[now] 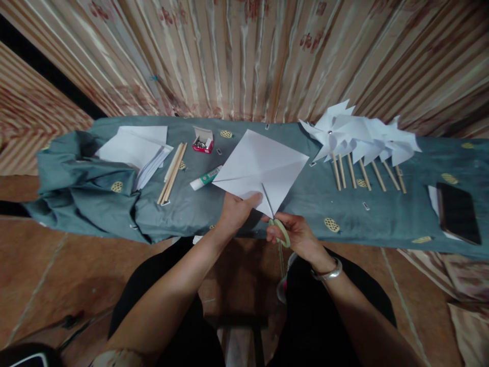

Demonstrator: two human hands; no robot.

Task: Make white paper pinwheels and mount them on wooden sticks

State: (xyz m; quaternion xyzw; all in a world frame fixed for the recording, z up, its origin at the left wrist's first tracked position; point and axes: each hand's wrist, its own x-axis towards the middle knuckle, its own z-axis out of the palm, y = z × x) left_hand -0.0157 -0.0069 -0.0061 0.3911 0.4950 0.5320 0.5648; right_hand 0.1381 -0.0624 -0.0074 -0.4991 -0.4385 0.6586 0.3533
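Observation:
A white square of paper (267, 158) with crease lines is held turned cornerwise over the table's near side. My left hand (237, 210) pinches its lower left part, thumb on top and fingers underneath. My right hand (292, 232) is closed round the pale green handles of a pair of scissors (283, 233). Their blades meet the paper at its near corner, where a dark slit runs inward toward the middle. Another slit enters from the left corner. Partly under the paper's left edge lies a green and white glue stick (206, 178).
On the cloth-covered table (244, 232) lie wooden sticks (172, 173), a red box of small metal pins (202, 141) and stacked paper (132, 148). Several paper pinwheels on sticks (362, 137) lie to the right, with a dark phone (458, 213) beyond. A striped curtain (244, 61) hangs behind.

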